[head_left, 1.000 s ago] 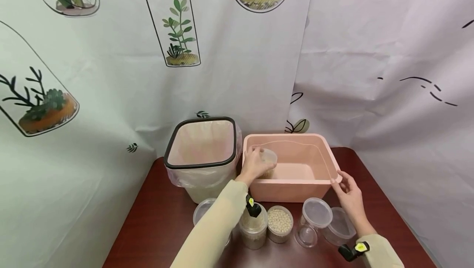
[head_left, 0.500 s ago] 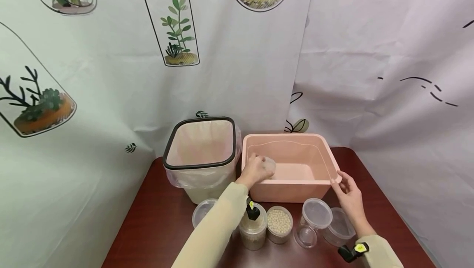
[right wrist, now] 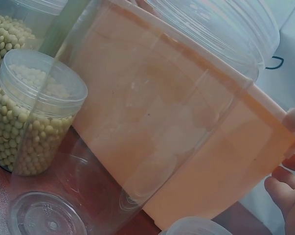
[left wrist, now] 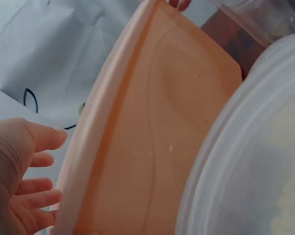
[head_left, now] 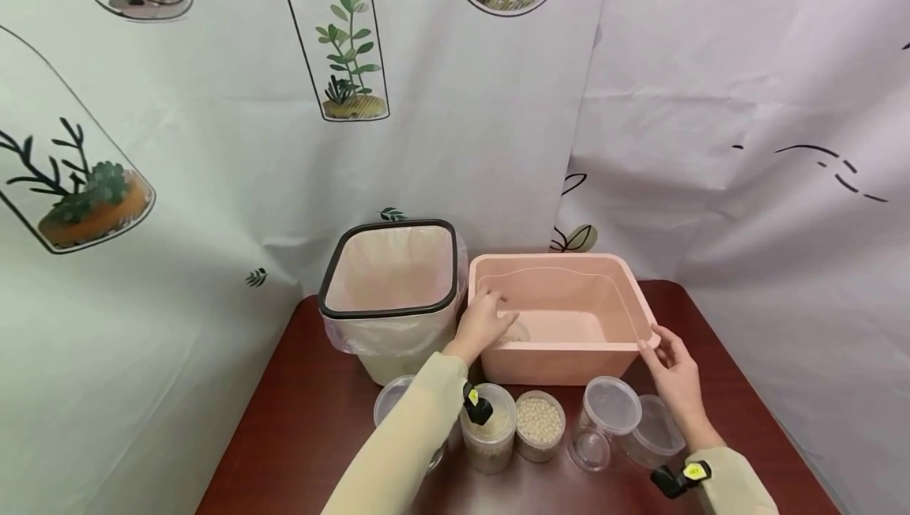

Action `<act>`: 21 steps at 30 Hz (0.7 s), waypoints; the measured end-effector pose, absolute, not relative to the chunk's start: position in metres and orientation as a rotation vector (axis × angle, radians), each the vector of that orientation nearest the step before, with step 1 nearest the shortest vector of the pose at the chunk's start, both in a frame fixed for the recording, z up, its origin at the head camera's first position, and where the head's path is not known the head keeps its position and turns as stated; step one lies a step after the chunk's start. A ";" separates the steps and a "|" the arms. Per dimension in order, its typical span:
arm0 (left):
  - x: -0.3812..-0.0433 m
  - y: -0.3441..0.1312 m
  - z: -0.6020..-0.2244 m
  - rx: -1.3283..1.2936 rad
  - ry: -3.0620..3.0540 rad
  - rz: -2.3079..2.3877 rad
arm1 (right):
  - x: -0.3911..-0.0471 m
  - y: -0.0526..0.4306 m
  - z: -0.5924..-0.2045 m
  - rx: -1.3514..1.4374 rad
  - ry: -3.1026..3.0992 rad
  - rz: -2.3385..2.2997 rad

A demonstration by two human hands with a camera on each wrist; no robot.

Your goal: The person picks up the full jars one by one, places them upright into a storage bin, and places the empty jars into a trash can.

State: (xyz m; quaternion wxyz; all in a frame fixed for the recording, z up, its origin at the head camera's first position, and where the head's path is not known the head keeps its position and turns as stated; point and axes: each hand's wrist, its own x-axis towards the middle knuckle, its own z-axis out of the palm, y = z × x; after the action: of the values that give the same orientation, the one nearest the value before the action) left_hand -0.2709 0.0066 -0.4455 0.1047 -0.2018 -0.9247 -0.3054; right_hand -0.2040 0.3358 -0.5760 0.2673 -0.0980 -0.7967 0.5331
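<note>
My left hand (head_left: 482, 327) is over the left end of a pink plastic tub (head_left: 562, 365), its fingers spread. Just under the fingers, low in the tub, part of a round translucent jar (head_left: 519, 332) shows; the hand hides the rest. In the left wrist view, the same hand (left wrist: 27, 181) appears beside the tub's rim (left wrist: 83, 161), holding nothing. My right hand (head_left: 675, 377) grips the tub's front right corner, thumb and fingers on either side of the rim. The right wrist view shows this hand (right wrist: 289, 171) at the tub's edge.
In front of the tub stand a jar of pale grain (head_left: 489, 448), a lidded jar of soybeans (right wrist: 32, 137), a tall clear jar (head_left: 613, 406) and a low clear container (head_left: 654, 432). Another clear jar (head_left: 389, 398) is partly behind the left sleeve. A lined bin (head_left: 387, 341) stands left.
My left hand has lowered the jar into the tub's left end and let go, its fingers now spread above it. The right hand has stayed on the corner.
</note>
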 end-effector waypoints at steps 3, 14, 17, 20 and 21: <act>-0.268 0.005 -0.442 -0.614 -2.633 -0.935 | -0.204 0.336 -0.574 -0.273 -2.148 1.440; -0.249 0.001 -0.432 -0.530 -2.520 -0.996 | -0.204 0.336 -0.575 -0.252 -2.146 1.448; -0.241 0.001 -0.430 -0.475 -2.496 -0.977 | -0.205 0.337 -0.577 -0.240 -2.142 1.451; -0.234 0.000 -0.429 -0.435 -2.470 -0.977 | -0.206 0.338 -0.579 -0.234 -2.138 1.453; -0.231 0.000 -0.429 -0.427 -2.462 -0.984 | -0.206 0.338 -0.579 -0.233 -2.139 1.453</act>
State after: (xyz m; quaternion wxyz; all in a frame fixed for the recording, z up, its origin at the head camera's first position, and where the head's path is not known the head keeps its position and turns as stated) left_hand -0.2313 -0.0002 -0.4287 0.2261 -0.1550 -0.8929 -0.3571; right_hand -0.2056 0.3376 -0.5787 0.2693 -0.0863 -0.7934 0.5390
